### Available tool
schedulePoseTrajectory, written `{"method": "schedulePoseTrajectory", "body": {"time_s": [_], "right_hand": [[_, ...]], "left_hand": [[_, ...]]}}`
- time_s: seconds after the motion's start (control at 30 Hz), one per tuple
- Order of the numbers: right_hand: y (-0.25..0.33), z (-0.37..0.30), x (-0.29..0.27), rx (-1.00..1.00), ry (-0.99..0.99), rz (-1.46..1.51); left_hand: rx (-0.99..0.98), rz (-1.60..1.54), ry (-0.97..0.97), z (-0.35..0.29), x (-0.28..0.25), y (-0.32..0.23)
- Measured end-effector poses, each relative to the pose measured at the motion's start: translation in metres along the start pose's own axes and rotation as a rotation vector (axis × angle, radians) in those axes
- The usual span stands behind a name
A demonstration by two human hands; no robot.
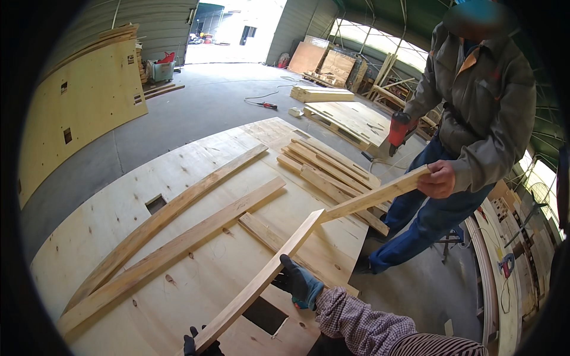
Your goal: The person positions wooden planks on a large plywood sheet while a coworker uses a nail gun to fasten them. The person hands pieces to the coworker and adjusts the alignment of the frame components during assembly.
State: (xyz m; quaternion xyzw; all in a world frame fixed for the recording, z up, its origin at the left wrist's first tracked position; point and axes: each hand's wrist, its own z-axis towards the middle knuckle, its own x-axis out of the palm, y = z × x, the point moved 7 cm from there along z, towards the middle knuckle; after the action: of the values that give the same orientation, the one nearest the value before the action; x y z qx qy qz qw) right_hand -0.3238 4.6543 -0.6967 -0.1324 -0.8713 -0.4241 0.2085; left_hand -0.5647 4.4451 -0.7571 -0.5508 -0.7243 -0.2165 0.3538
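Note:
A long pale wooden board (261,282) runs slantwise in front of me, raised over a plywood sheet (139,308). My right hand (304,286), in a black and teal glove, grips it near the middle from the right side. My left hand (191,343), black-gloved and partly cut off by the lower edge, is closed around its near end. The far end meets a second board (374,196) at an angle. A co-worker's bare hand (438,179) holds that second board's other end, and their other hand holds a red and black power tool (399,132).
Two long boards (178,255) lie on the sheet to the left, and several stacked boards (326,169) lie beyond. Rectangular holes (266,314) pierce the sheet. A pallet (350,121), a cable (261,97) and a leaning plywood panel (89,113) stand or lie farther off.

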Motion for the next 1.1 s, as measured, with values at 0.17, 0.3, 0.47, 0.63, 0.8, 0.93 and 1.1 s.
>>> {"method": "schedulePoseTrajectory", "body": {"time_s": [0.17,0.3,0.47,0.63,0.8,0.93,1.1], "right_hand": [[-0.0018,0.0031,-0.0002,0.001,0.019,0.011],[-0.0012,0.0032,-0.0006,-0.01,0.018,0.015],[0.0021,-0.0008,0.0042,-0.031,0.027,0.004],[0.0014,0.0003,0.001,-0.024,0.029,-0.003],[0.0018,-0.0008,0.0013,-0.033,0.035,-0.014],[0.0036,-0.0027,0.0013,-0.035,0.041,-0.014],[0.0019,-0.0012,0.002,-0.03,0.046,0.025]], "left_hand": [[0.052,0.045,-0.012,-0.0007,-0.0001,-0.0025],[0.04,0.035,-0.02,-0.0026,0.0027,-0.0026],[0.026,0.012,-0.023,-0.0041,0.0044,-0.0019],[0.04,0.029,-0.005,-0.0022,0.002,-0.0011],[0.014,0.001,-0.01,-0.0014,-0.0002,-0.002],[0.008,-0.019,-0.035,-0.0043,0.0034,-0.0001],[0.009,-0.009,0.012,-0.005,0.0032,-0.0021]]}}
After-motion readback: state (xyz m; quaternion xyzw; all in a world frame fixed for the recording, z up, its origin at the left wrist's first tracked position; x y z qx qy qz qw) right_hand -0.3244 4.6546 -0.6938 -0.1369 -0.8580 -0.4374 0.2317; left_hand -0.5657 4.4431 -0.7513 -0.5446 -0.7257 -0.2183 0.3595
